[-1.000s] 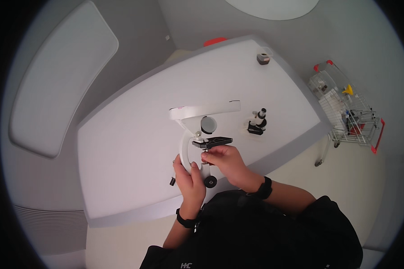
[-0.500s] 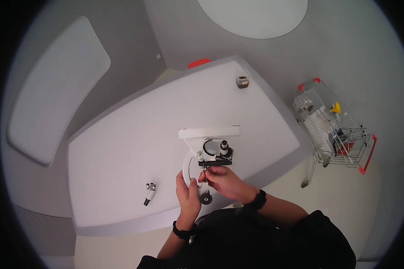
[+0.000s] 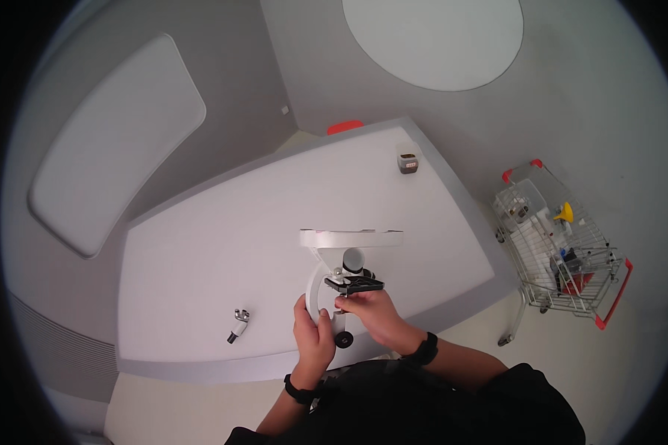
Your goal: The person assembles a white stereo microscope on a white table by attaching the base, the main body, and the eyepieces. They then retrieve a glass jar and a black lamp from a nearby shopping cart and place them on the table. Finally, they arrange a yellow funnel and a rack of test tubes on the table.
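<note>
A white microscope body (image 3: 313, 285) is tipped with its broad base (image 3: 352, 239) away from me and its black stage (image 3: 355, 285) nearer. My left hand (image 3: 313, 337) is closed around its curved arm, with a black focus knob (image 3: 344, 340) close to the fingers. The fingers of my right hand (image 3: 375, 315) pinch together beside the stage, at a small metal piece they mostly cover. Between base and stage shows a round mirror (image 3: 354, 259). On the table's left lies a detached microscope head (image 3: 237, 325) with silver objectives and a black eyepiece end.
A small clear container with dark contents (image 3: 407, 162) stands near the far corner of the white table (image 3: 200, 274). Right of the table is a wire cart (image 3: 560, 245) holding a yellow funnel (image 3: 565, 213) and other items. Behind the table's far edge shows something red (image 3: 345, 127).
The view has shifted, so the room sits lower in the picture. The microscope has turned slightly, its stage now more tilted. Both hands keep their places on it.
</note>
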A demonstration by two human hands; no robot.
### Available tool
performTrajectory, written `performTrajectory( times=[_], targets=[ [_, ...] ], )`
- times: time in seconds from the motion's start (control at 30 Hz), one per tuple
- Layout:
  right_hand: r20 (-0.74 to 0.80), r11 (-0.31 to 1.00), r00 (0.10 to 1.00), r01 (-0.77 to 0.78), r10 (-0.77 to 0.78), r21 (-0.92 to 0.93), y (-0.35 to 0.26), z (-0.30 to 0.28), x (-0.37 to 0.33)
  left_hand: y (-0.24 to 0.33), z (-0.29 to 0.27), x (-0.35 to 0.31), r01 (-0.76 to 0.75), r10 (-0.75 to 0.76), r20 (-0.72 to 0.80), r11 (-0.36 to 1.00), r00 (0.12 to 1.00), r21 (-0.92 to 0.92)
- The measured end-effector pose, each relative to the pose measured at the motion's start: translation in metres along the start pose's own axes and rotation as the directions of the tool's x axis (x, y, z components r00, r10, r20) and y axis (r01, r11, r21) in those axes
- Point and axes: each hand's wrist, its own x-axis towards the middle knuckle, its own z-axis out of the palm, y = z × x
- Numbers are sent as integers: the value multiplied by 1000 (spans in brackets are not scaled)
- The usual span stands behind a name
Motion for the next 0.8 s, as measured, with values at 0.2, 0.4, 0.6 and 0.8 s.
performTrajectory(
  times=[0.2,0.4,0.6,0.8],
  targets=[
    [102,997,993,64,-59,-47,-18,-9,-4,20,11,6,108,-109,-1,987,994,-122],
    [394,936,919,-143,5,322,-21,-3,6,32,1,14,300,-297,54,911,953,-284],
    [454,881,881,-317,135,351,-7,12,23,19,-16,16,465,-477,101,751,873,-469],
    [226,907,940,-313,254,281,7,56,18,-4,-51,9,419,-463,-29,826,886,-377]
  ],
)
